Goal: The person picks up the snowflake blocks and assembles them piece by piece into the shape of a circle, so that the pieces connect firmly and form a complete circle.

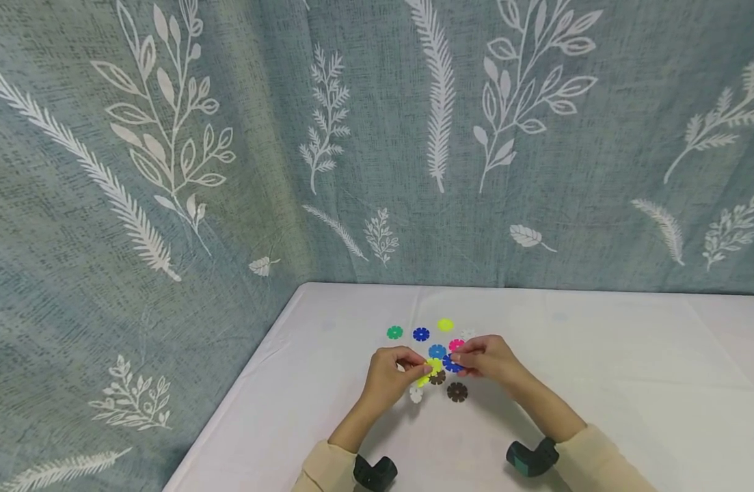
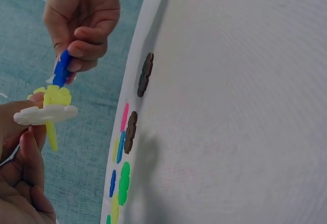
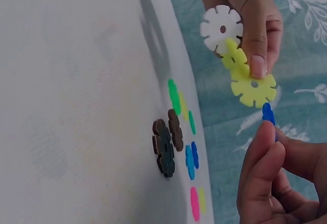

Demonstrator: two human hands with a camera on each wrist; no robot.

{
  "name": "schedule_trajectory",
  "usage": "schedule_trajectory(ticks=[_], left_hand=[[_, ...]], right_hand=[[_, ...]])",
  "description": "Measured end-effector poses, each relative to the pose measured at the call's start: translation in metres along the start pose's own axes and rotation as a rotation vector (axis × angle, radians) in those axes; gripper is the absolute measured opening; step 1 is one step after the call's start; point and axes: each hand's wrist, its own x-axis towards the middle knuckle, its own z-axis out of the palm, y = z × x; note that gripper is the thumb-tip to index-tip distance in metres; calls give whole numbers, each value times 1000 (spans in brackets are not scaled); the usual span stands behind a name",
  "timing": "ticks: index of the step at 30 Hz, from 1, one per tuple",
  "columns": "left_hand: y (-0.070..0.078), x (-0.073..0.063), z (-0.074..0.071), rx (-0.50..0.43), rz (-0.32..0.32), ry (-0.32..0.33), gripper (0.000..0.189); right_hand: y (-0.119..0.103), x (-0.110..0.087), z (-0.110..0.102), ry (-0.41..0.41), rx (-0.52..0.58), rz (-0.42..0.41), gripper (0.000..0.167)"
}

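My left hand pinches a joined group of notched plastic discs above the table. In the right wrist view that group shows a white disc, a yellow disc seen at an angle and another yellow disc facing the camera. Between thumb and fingers, my right hand pinches a dark blue disc. The blue disc's edge meets the rim of the lower yellow disc, or nearly so; whether their notches interlock I cannot tell. Fingertips cover part of both pieces.
Loose discs lie on the white-covered table beyond and beneath the hands: green, dark blue, yellow, light blue, pink, brown and others. A patterned curtain hangs behind.
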Motion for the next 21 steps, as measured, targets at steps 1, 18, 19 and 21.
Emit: schedule_trajectory(ticks=[1,18,19,21], left_hand=[[0,0,0,1,2,0,11],[3,-3,0,-2,23,-6,6],[4,-3,0,1,25,-5,6],[4,-4,0,9,36,-2,6]], right_hand=[[0,0,0,0,4,2,22],[-1,-3,0,-53,31,-80,22],[-1,-4,-1,-53,21,-80,22],[-1,-3,-1,-54,3,-79,21]])
